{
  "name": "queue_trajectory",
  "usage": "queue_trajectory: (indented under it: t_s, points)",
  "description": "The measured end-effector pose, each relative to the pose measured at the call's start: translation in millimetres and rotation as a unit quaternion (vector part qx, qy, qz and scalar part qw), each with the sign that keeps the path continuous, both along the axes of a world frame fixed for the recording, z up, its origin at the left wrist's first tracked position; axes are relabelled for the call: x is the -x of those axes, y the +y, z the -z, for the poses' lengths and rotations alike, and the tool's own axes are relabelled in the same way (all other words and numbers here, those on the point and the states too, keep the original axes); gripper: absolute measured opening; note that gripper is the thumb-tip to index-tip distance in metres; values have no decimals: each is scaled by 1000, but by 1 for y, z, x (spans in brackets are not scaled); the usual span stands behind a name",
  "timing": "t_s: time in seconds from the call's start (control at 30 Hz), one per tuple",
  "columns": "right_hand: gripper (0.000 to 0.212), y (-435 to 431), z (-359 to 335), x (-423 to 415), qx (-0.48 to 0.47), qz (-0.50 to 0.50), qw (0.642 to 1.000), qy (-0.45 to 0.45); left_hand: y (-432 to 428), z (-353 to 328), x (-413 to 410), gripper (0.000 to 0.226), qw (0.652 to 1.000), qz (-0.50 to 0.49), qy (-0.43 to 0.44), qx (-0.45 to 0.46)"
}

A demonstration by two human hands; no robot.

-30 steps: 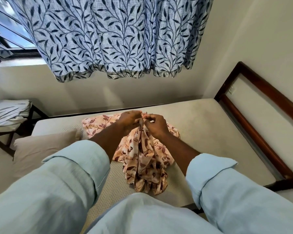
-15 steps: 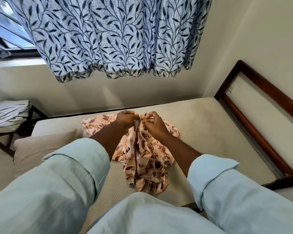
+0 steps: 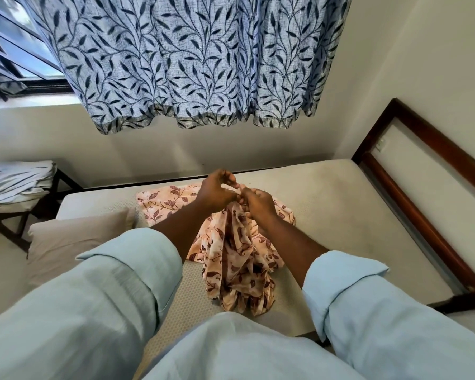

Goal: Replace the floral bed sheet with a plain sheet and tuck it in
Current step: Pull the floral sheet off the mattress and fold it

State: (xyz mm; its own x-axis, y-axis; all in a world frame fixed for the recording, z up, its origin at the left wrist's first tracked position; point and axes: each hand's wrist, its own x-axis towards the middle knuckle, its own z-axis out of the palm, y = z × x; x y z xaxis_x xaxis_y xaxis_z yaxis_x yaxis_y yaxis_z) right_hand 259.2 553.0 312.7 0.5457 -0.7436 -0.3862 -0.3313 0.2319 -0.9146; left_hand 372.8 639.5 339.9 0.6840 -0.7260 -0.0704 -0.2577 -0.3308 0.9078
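Head view: I see the mattress (image 3: 340,204) bare, so stripping looks done.
Floral sheet (image 3: 239,256): bunched mid-mattress, toward its near edge.
Hands: left hand (image 3: 217,190) and right hand (image 3: 258,205) both pinch its top.
Left to do: plain sheet, tucking.

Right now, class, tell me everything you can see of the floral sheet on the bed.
The floral sheet is thin, soft-looking peach cloth printed with dark maroon leaves and vines. It is bunched, not spread. Its top is gathered between the left grip and right grip, which pinch it close together. From there it hangs in deep folds, its lower end crumpled on the bare mattress near the front edge. Another part lies flatter behind, close to the pillow.
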Motion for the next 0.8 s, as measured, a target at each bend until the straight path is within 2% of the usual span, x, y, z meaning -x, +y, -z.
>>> queue_trajectory:
  t_s: [0.1, 0.23, 0.4, 0.57, 0.63, 0.7, 0.73, 0.8]
  points:
    - [22, -1, -3, 0, -33, 7, 999, -2, -1, -1, 5, 43, 1000, 24, -14, 4]
    - [27, -1, -1, -1, -37, -17, 999, 10, -2, -1, 8, 51, 999, 29, 32, -3]
    - [35, -1, 3, 3, -13, 6, 999, 31, -5, -3, 10, 45, 988, 57, 145, -10]
    - [36, -2, 8, 1, 36, -9, 999, 33, -9, -7, 8, 39, 954, -82, 285, 37]
    - [33, -2, 7, 2, 74, -28, 996, 36, -8, -9, 7, 34, 941, -107, 318, 36]
    - [21, -3, 6, 2, 99, -45, 994, 28, -2, -11, 6, 18, 950, -95, 296, 9]
    - [16, -4, 4, 3, 101, -53, 993, 17, 1, -9, 4, 17, 959, -82, 272, -11]
    - [17, -6, -1, 4, 89, -71, 993, -3, 6, -3, -3, 31, 977, -30, 205, -47]
